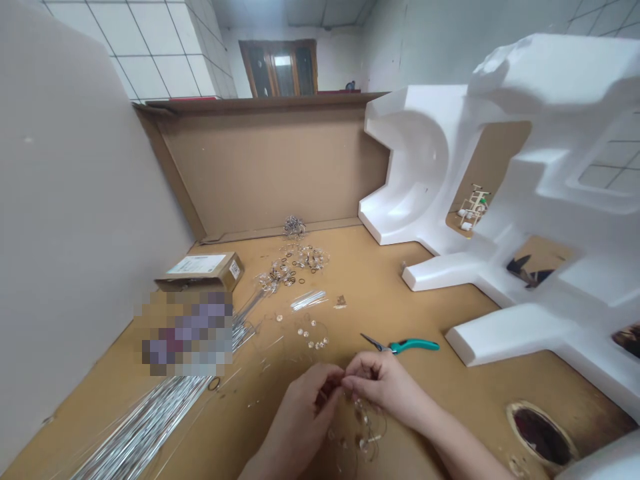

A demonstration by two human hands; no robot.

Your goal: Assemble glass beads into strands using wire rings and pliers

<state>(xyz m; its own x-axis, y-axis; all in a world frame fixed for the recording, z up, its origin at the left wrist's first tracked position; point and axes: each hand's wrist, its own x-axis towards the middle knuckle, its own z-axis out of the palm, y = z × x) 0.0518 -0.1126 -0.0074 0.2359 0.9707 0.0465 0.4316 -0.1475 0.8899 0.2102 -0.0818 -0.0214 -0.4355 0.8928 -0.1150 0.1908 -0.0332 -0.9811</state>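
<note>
My left hand [310, 407] and my right hand [387, 383] meet at the fingertips low in the middle of the view, both closed in a pinch. From the pinch hangs a thin wire strand with clear beads [367, 433], dangling below my right fingers. The exact spot gripped is hidden between the fingertips. Just beyond my right hand lie green-handled pliers [415, 345], jaws pointing left. Several loose clear beads [307, 333] rest on the cardboard surface ahead of my hands. Behind them is a small bunch of short silvery pins [308, 301].
A long bundle of silver wires [145, 427] stretches along the left, near a small cardboard box [200, 268]. Heaps of beaded rings [275, 277] and a tangled wire clump [294, 226] sit farther back. White foam packing [480, 273] stands at right, near a round hole [543, 433].
</note>
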